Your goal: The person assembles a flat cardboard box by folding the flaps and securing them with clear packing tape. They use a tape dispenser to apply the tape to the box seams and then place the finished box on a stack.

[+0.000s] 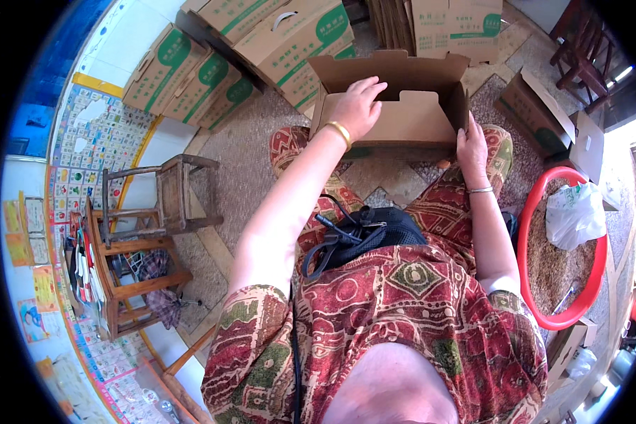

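Note:
In front of me, between my knees, an open cardboard box (392,121) is held upright with its flaps raised. My left hand (360,109) is over the box's left part, with its fingers stretched out and slightly apart, reaching toward the inside. It seems to touch the near inner flap, though the contact is partly hidden. At the right end, my right hand (472,150) grips the box's side edge, thumb on the near side and fingers along the outside wall. A gold bangle (340,133) circles my left wrist, and a thin silver one (480,189) my right.
Cardboard boxes with green print (290,53) stand stacked beyond the box, with flattened cardboard (387,27) beside them. To the right are an opened carton (536,116) and a red tub (524,240) of brown material with a white plastic bag (576,215). Wooden chairs (180,191) stand left.

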Demonstrator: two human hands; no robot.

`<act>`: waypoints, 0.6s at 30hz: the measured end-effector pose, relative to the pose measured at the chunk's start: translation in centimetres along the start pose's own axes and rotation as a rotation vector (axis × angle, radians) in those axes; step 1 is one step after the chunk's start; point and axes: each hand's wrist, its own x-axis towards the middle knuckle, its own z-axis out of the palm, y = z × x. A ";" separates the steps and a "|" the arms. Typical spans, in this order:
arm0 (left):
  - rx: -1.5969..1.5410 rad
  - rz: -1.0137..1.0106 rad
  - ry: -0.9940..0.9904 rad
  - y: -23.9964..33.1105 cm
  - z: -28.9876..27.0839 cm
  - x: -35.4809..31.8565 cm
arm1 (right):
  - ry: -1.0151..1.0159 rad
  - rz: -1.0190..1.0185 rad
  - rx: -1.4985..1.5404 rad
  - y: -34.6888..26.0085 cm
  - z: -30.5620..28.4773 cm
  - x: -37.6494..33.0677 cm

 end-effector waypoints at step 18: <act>0.310 -0.316 -0.306 -3.7 7.1 -3.0 | 0.025 -0.045 0.016 -0.4 -0.2 -0.5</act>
